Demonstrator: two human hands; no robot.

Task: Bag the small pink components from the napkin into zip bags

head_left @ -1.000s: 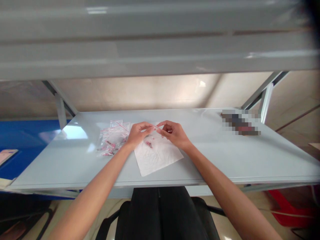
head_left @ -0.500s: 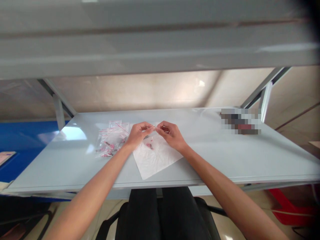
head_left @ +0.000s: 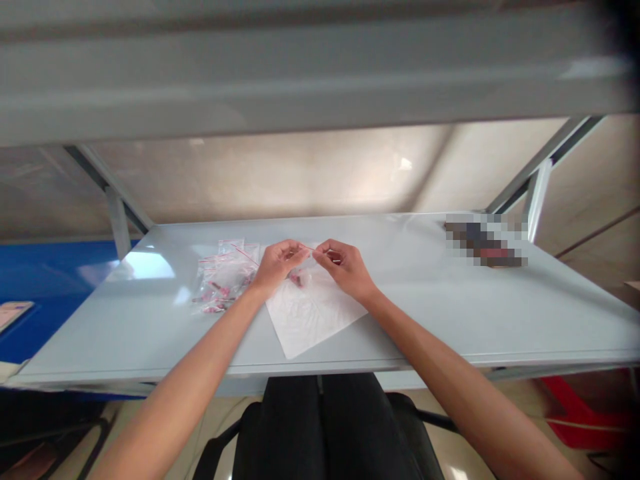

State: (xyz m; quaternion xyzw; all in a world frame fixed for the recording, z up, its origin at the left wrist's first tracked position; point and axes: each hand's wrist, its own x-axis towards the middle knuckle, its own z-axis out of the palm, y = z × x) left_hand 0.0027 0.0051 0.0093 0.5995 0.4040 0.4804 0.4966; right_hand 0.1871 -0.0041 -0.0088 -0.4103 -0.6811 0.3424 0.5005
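Note:
Between my two hands hangs a small clear zip-lock bag (head_left: 303,277), its red seal line showing at the fingertips. Small pink and dark pieces sit low inside; their kind is too small to make out. My left hand (head_left: 281,265) pinches the bag's top edge on one side. On the other side, my right hand (head_left: 343,263) pinches the same edge, close to the left fingertips. Under the bag lies a white sheet (head_left: 310,327), flat on the grey table. Left of my left hand is a pile of similar zip-lock bags (head_left: 223,280) holding pink and dark pieces.
The grey table (head_left: 440,313) runs wide beneath a thick grey beam (head_left: 300,87) overhead. A blurred-out dark object (head_left: 485,245) lies at the back right. Slanting metal braces (head_left: 543,173) stand at both ends. A blue surface (head_left: 55,273) adjoins on the left.
My fingertips have shifted slightly along the bag's top, and the red seal line now shows stretched between them. The bag has swung a little. The view has tilted slightly.

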